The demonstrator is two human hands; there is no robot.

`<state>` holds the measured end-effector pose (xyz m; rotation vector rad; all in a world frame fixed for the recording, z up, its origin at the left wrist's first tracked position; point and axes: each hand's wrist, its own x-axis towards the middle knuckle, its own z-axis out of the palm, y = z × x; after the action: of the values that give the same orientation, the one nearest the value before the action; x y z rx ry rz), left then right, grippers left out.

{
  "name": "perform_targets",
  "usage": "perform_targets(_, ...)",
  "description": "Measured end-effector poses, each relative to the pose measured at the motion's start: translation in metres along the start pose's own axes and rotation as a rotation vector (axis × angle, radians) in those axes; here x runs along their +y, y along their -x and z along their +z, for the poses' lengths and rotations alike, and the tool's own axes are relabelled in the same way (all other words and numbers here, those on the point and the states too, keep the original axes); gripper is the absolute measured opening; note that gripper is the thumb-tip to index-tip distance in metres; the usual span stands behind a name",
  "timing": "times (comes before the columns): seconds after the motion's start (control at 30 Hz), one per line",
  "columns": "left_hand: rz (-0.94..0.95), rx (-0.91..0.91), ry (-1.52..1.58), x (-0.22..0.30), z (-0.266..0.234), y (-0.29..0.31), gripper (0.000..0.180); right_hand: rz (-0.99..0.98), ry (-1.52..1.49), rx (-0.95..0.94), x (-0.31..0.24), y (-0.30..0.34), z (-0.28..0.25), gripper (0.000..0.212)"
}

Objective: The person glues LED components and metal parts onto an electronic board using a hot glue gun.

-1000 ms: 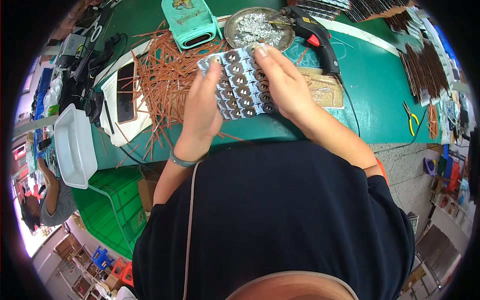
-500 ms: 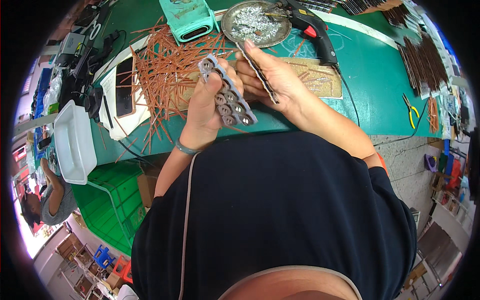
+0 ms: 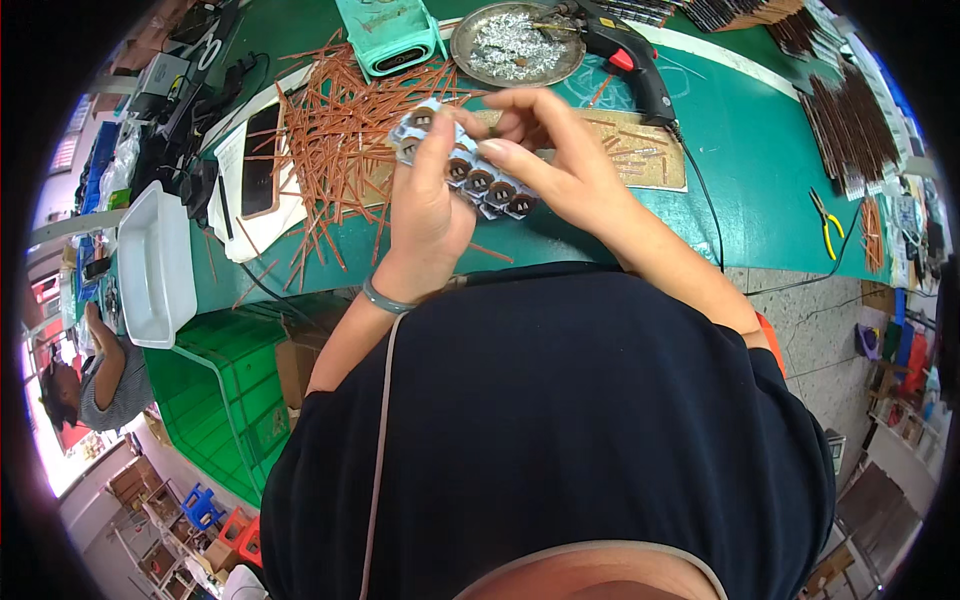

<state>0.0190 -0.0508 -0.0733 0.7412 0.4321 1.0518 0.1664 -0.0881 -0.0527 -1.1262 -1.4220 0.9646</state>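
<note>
My left hand (image 3: pixel 432 205) grips a pale holder set with rows of round, brown-rimmed parts (image 3: pixel 480 182), its thumb lying over the upper left end. The holder is tilted above the table's front edge. My right hand (image 3: pixel 570 165) is at the holder's far right side, thumb tip close to it, fingers curled. Something small and dark shows between the right fingers, too little of it visible to name. Behind the hands lies a tan board (image 3: pixel 645 160) with thin sticks on it.
Reddish-brown sticks (image 3: pixel 335 130) are heaped left of the hands. Beyond stand a turquoise box-shaped device (image 3: pixel 385 35), a round dish of silvery bits (image 3: pixel 500 70) and a corded black gun-shaped tool (image 3: pixel 640 75). Pliers (image 3: pixel 828 222) lie right; a white bin (image 3: pixel 155 265) left. Another person (image 3: pixel 110 380) is far left.
The holder has turned so its round parts face up more. My right hand's fingers have curled and moved to the holder; the dark flat strip it held is no longer plainly visible.
</note>
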Motion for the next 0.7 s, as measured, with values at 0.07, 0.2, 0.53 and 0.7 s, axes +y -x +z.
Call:
perform_targets(0.07,0.077,0.055,-0.083,0.004,0.02,0.005,0.027,-0.094,0.063,-0.05,0.005,0.017,0.01,0.047)
perform_targets(0.2,0.251,-0.12,-0.446,0.006,0.004,0.008,0.039,-0.207,0.261,-0.154,-0.003,0.028,-0.004,0.045)
perform_targets(0.53,0.073,-0.42,-1.526,0.028,-0.01,0.036,0.048,-0.237,0.853,-0.252,0.0,0.051,-0.029,0.055)
perform_targets(0.7,-0.007,-0.387,-1.44,0.02,-0.018,0.039,0.046,-0.041,0.674,-0.156,0.015,0.064,-0.033,0.044)
